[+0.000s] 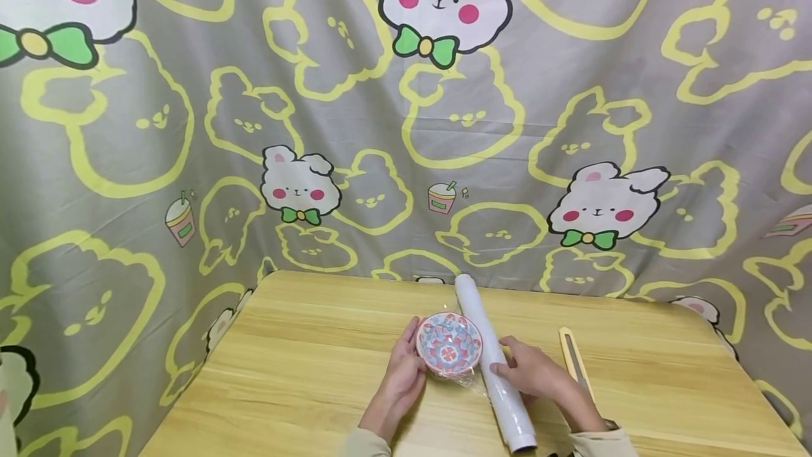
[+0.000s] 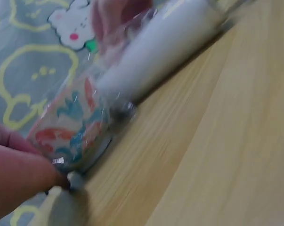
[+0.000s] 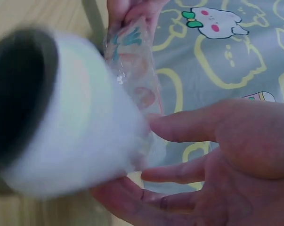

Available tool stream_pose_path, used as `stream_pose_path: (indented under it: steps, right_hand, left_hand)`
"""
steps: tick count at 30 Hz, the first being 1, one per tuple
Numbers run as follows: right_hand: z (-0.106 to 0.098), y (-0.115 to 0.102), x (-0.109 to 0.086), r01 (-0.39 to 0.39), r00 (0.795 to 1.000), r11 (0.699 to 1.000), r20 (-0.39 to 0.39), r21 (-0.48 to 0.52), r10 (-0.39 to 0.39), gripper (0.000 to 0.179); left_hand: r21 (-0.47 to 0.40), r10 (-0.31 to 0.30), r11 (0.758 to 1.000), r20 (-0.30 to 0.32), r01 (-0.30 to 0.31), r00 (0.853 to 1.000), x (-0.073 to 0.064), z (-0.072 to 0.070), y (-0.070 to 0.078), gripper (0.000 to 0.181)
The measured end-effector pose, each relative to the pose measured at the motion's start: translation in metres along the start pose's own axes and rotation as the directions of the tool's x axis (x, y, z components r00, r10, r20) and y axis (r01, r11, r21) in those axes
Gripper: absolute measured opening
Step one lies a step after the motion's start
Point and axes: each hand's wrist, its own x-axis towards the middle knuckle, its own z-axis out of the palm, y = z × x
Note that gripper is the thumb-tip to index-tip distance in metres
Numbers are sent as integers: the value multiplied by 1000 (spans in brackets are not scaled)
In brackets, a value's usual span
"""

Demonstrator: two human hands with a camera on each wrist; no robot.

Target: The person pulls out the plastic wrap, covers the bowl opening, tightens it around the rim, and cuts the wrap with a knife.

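Observation:
A small bowl (image 1: pixel 449 344) with a red, blue and white flower pattern is tilted toward the head camera, with clear cling film stretched over it. My left hand (image 1: pixel 402 371) grips the bowl by its left side, thumb near the rim. Film hangs from the bowl's lower edge toward a long white roll of cling film (image 1: pixel 495 365), which lies slantwise on its right. My right hand (image 1: pixel 536 370) holds the roll at its right side. In the right wrist view the thumb (image 3: pixel 179 126) touches the film on the roll, and the other fingers reach beneath it.
A yellow utility knife (image 1: pixel 576 362) lies to the right of my right hand on the light wooden table (image 1: pixel 304 344). Behind and to the left of the table hangs a grey curtain (image 1: pixel 355 125) with cartoon animals, reaching down to the table's edges.

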Motion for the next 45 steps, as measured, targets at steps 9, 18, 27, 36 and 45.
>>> stream_pose_path:
  steps: [9, 18, 27, 36, 45]
  right_hand:
    - [16, -5, -1, 68, 988, 971, 120, 230, -98, 65]
    - [22, -5, -3, 57, 991, 954, 99, 295, -90, 74]
    - [16, 15, 13, -10, 1000, 891, 27, 454, -3, 77]
    - [31, 22, 25, -4, 1000, 891, 8, 454, 0, 62]
    - [43, 12, 29, 17, 970, 863, -217, 505, 108, 57]
  left_hand:
    - [-43, -20, 999, 110, 25, 994, 22, -30, 9, 94]
    - [12, -73, 997, 211, 72, 975, 35, -42, 18, 94]
    - [233, -117, 971, 255, 57, 960, 31, -38, 12, 108]
    - [335, -125, 942, 264, 30, 956, 24, -37, 11, 126]
    - [431, -70, 901, 247, -44, 967, 28, -42, 10, 122]
